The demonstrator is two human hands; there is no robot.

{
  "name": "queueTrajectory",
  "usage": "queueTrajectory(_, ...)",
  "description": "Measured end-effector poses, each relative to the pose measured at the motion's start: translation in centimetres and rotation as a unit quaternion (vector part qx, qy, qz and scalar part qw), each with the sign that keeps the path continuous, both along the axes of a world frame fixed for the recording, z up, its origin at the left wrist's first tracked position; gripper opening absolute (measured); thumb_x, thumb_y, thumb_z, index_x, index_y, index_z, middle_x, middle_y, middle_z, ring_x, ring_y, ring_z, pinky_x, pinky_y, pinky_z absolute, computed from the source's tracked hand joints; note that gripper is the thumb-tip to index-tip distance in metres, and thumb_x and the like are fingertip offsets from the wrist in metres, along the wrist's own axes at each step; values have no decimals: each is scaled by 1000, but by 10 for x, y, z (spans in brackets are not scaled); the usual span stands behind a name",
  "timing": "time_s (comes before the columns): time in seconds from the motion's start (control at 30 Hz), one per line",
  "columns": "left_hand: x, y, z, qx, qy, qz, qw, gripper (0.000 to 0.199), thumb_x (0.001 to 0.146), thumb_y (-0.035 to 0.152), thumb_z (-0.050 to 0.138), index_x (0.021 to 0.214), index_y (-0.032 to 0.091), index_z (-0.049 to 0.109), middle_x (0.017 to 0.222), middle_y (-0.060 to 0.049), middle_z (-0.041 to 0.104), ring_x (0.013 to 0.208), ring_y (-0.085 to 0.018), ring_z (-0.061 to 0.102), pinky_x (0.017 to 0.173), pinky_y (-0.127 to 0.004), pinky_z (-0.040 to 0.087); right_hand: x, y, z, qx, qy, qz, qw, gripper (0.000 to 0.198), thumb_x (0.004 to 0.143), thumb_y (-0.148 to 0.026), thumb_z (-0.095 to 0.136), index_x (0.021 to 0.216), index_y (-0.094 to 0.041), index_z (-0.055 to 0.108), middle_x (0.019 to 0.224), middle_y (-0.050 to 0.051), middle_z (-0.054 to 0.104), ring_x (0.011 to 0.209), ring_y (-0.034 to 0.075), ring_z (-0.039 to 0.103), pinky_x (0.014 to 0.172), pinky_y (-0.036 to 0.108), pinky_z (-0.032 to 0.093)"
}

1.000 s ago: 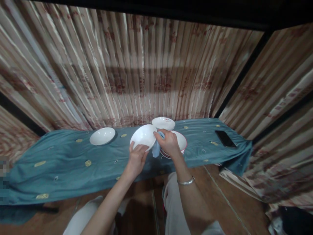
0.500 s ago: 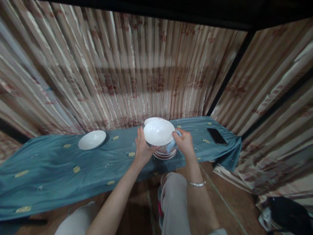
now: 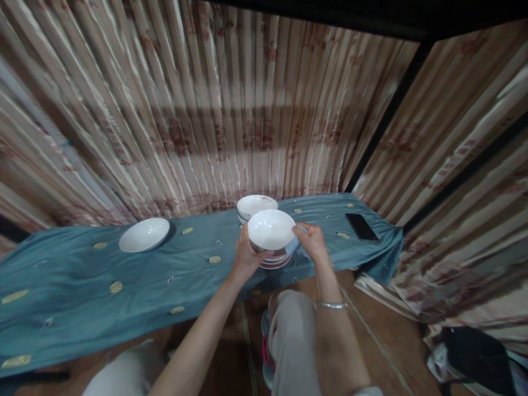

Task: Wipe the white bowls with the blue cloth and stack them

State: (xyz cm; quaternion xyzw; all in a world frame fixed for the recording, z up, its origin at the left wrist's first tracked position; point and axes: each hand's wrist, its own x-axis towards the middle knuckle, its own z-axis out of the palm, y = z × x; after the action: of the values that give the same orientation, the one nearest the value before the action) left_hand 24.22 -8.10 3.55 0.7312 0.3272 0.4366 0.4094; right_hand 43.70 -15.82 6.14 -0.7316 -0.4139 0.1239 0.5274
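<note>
Grip first: my left hand [image 3: 245,259] is clamped on the left side of a white bowl [image 3: 272,229], fingers round the outside, thumb along the lower edge. Probably carrying most of the weight, which frees the right. My right hand [image 3: 312,242] pinches a blue cloth [image 3: 293,246] at the bowl's right rim, likely so fabric sits between fingers and glaze. Bowl is up over a red-banded stack [image 3: 275,263], inside facing me; can't tell if they touch. Second stack [image 3: 256,204] just behind, floral print inside its top bowl. Both look nested to save room. Lone dish [image 3: 144,235] well off left, presumably set apart on purpose. Phone [image 3: 362,226] far right, dark face up, likely parked clear of the crockery. All on a teal tablecloth [image 3: 198,275] with yellow pineapple-like motifs. Text check: no brand I can make out on bowls or phone. Curtain [image 3: 247,99] behind has red lettering-like marks, too blurred to read.
</note>
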Motion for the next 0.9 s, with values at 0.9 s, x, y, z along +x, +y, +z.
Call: queueTrajectory(0.9, 11, -2, -26, -58, -73, 14, 996, 105, 46, 36, 91, 138, 24, 43, 139, -13, 51, 137, -36, 41, 111, -50, 34, 1, -3, -6, -59, -59, 3, 997, 32, 80, -30, 55, 94, -18, 82, 79, 6, 79, 80, 27, 74, 71, 31, 54)
